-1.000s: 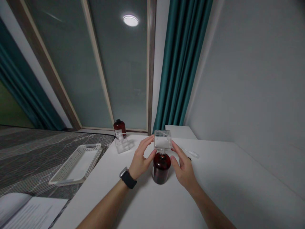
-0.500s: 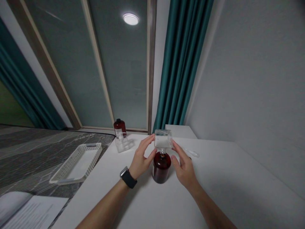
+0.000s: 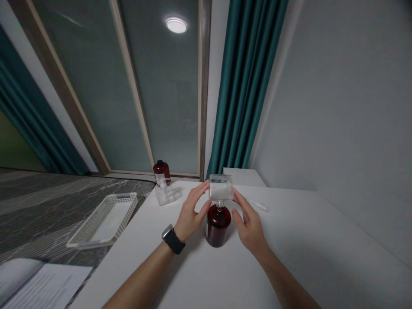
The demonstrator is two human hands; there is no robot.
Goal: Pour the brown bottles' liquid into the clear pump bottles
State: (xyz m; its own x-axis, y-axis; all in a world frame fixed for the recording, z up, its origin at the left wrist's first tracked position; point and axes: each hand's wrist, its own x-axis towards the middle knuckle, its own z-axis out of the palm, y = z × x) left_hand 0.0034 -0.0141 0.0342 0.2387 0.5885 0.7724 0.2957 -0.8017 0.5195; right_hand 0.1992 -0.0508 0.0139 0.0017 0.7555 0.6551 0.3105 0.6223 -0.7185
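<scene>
A clear bottle (image 3: 220,189) with whitish contents stands upside down over an upright dark brown bottle (image 3: 218,229), their necks meeting. My left hand (image 3: 190,214) steadies the clear bottle from the left, fingertips at its side and thumb near its lower edge. From the right, the fingertips of my right hand (image 3: 250,226) press on its other side, with the thumb beside the brown bottle's shoulder. Whether anything flows between the necks, I cannot make out. Just beyond my right hand lies a slim clear plastic piece (image 3: 260,207), partly hidden.
At the white table's (image 3: 199,283) far left corner stand another brown bottle (image 3: 162,169) with a dark top and a clear pump-topped container (image 3: 165,196). A white basket (image 3: 72,241) and an open book (image 3: 48,285) lie to the left. A white box (image 3: 244,177) stands behind.
</scene>
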